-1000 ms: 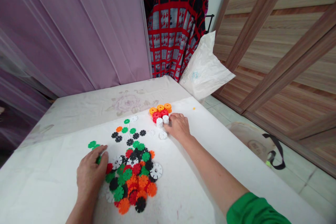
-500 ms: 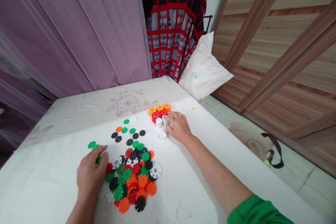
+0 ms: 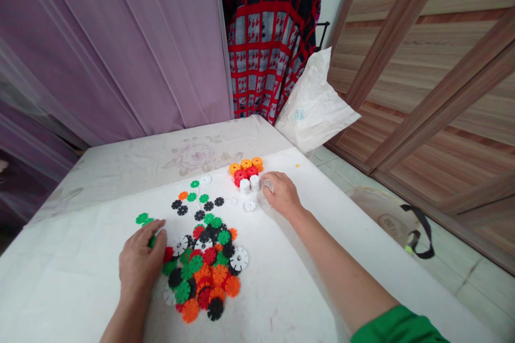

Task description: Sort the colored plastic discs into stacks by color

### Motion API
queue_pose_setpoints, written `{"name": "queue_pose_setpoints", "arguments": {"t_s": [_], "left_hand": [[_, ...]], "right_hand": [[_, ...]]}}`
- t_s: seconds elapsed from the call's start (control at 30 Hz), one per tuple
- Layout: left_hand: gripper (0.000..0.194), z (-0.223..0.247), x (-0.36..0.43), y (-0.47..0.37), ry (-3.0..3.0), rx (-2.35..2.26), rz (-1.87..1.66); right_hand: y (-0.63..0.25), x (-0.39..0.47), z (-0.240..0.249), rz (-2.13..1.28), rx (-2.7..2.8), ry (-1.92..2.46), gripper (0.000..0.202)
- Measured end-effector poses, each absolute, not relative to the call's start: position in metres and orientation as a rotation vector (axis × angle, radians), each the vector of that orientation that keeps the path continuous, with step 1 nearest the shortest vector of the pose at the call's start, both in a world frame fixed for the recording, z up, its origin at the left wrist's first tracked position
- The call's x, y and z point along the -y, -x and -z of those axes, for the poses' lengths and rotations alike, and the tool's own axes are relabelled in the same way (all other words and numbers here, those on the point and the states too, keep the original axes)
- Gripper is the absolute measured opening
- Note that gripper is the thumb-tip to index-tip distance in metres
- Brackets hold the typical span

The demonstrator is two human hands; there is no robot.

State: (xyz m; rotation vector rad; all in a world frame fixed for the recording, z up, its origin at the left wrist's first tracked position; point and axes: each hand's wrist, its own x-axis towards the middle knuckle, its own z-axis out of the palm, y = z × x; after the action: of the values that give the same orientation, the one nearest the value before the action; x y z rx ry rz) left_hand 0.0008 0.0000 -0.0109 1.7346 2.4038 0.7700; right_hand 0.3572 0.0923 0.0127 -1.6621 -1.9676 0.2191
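My left hand (image 3: 142,254) rests on the table at the left side of a mixed pile of notched plastic discs (image 3: 205,268). Its fingers lie stretched out, and a green disc (image 3: 152,241) shows between finger and thumb. My right hand (image 3: 284,193) is just right of two short white disc stacks (image 3: 249,184), thumb and index finger curved and apart; a pale patch in the gap is too blurred to make out. Behind the white stacks stand red stacks (image 3: 246,174) and yellow-orange stacks (image 3: 246,164). Another white disc stack (image 3: 250,205) sits nearer me.
Loose black, green and orange discs (image 3: 199,215) lie between pile and stacks. Green discs (image 3: 142,218) lie beyond my left hand. A small yellow piece (image 3: 297,165) is near the right edge of the table (image 3: 289,289). A white plastic bag (image 3: 316,107) stands at the far corner.
My right hand has drawn back to the right from the white stacks, so the right-hand white stack now shows uncovered. My left hand has hardly moved.
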Motion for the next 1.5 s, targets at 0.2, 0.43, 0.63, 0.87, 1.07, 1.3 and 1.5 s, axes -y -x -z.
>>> {"name": "queue_pose_setpoints", "arguments": {"t_s": [0.2, 0.43, 0.63, 0.87, 1.07, 1.3, 1.5], "left_hand": [[0.045, 0.013, 0.0, 0.0, -1.734, -2.396, -0.8], [0.04, 0.016, 0.0, 0.0, -1.73, -2.397, -0.842], [0.041, 0.017, -0.001, 0.0, -1.731, -2.424, -0.809], [0.045, 0.014, -0.003, 0.0, -1.727, -2.43, -0.747], [0.046, 0.011, -0.001, -0.001, -1.716, -2.419, -0.726], [0.04, 0.015, -0.002, 0.002, -1.738, -2.415, -0.768], [0.039, 0.017, -0.001, 0.003, -1.755, -2.402, -0.781]], "right_hand": [[-0.373, -0.062, -0.003, -0.406, 1.871, 1.855, 0.021], [-0.363, -0.047, -0.002, -0.249, 2.023, 1.965, 0.03], [-0.354, -0.046, -0.004, -0.163, 2.05, 1.985, 0.034], [-0.351, -0.047, -0.001, -0.128, 2.082, 1.945, 0.025], [-0.361, -0.047, -0.004, -0.208, 2.058, 1.968, 0.028], [-0.367, -0.047, -0.003, -0.265, 2.042, 1.953, 0.033], [-0.385, -0.091, -0.001, -0.325, 1.923, 1.888, 0.037]]}}
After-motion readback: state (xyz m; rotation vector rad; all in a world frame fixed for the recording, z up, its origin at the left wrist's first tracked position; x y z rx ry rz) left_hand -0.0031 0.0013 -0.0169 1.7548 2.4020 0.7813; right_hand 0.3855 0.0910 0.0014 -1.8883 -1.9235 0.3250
